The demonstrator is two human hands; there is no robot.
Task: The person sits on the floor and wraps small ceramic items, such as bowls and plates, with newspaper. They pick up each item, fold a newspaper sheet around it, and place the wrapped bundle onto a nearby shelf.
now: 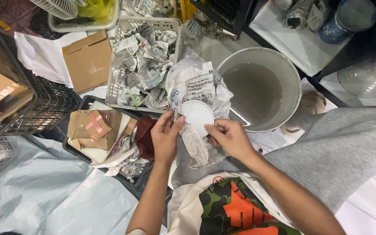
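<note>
You are holding a small round white dish [197, 116] in crumpled newspaper [195, 87], over your lap near the big white bucket [293, 74]. Your left hand [165, 138] and right hand [229, 137] are both pinching it. It looks half unwrapped; peeling needs gentle fingers.

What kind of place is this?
Likely a ceramics packing or unpacking area: a white basket of newspaper-wrapped items, a bucket of cloudy water, and both hands holding a white dish over newspaper.

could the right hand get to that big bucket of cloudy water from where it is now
Probably yes. The right hand holds the white disc and newspaper just beside the bucket, whose open top has nothing across it; the hand is occupied, though.
</note>
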